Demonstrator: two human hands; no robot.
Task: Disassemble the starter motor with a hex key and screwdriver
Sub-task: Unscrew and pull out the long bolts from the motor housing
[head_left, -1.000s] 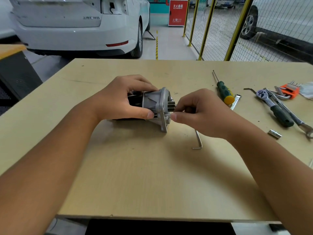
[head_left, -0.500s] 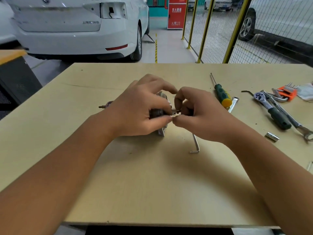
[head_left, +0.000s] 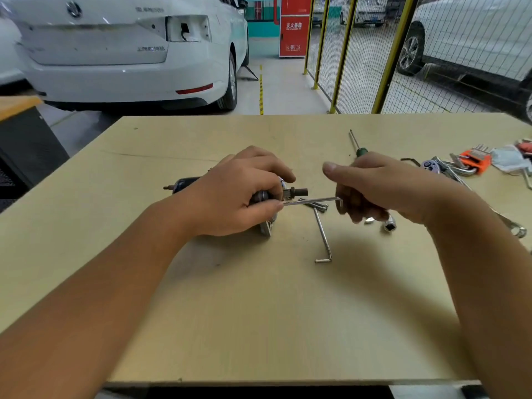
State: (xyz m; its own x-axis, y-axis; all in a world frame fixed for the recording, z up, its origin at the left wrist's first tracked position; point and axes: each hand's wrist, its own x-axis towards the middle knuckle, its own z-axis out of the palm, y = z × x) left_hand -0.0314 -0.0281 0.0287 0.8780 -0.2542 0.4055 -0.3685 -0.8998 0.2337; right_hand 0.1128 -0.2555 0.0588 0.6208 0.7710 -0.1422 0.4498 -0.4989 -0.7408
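1. Starter motor (head_left: 259, 197) is lying on its side mid-table (head_left: 259, 312), shaft pointing right.
2. Left hand (head_left: 230, 194) is clasping the housing, steadying it.
3. Right hand (head_left: 371, 188) is pinching a long through bolt (head_left: 311, 200), seemingly drawing it out of the flange.
4. Advice: keep pulling straight along the bolt's axis, housing pinned.
5. Hex key (head_left: 324, 240) and socket (head_left: 388, 226) are lying nearby; screwdriver (head_left: 355, 145) behind.

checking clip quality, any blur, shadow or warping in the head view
Head view: right hand slightly motion-blurred, left hand sharper; soft shadows lie under both forearms on the table; wide-angle warping bends the fence posts; no harsh glare.
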